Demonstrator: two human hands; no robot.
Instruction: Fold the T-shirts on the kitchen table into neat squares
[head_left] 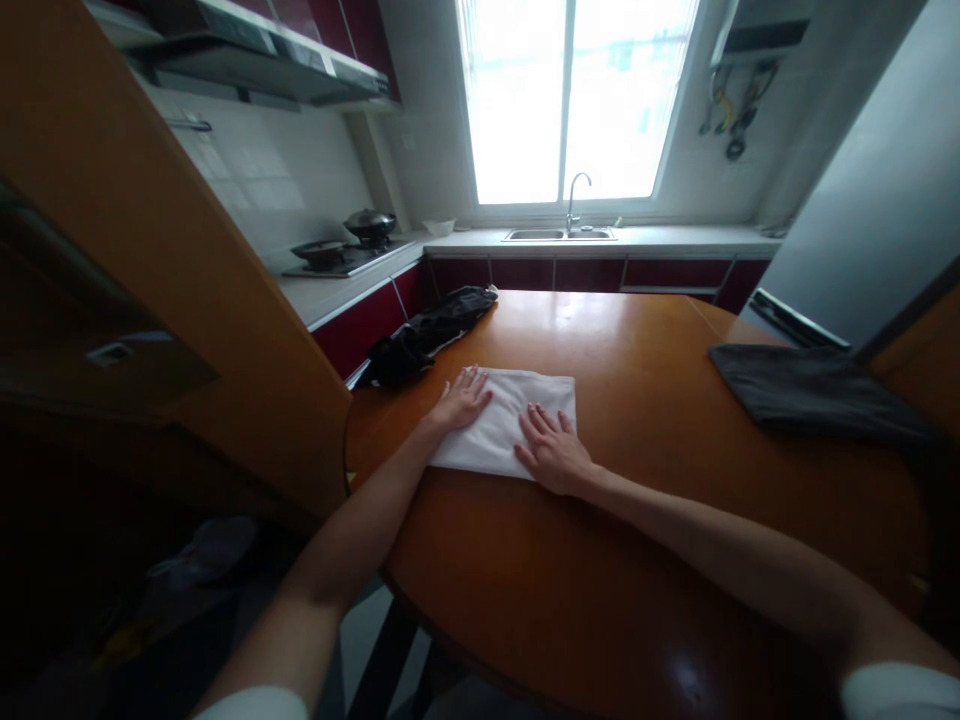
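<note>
A folded white cloth [525,405] lies flat on the round wooden table [645,500]. My left hand [463,399] rests palm down on the cloth's left edge, fingers stretched out. My right hand [551,450] lies flat on the cloth's near right part, fingers spread. Neither hand grips anything.
A crumpled black garment [427,335] lies at the table's far left edge. A folded dark grey cloth [814,390] sits at the right. A wooden cabinet side [187,260] stands close on the left. Behind are a counter with a stove [345,255] and a sink [559,234] under a window.
</note>
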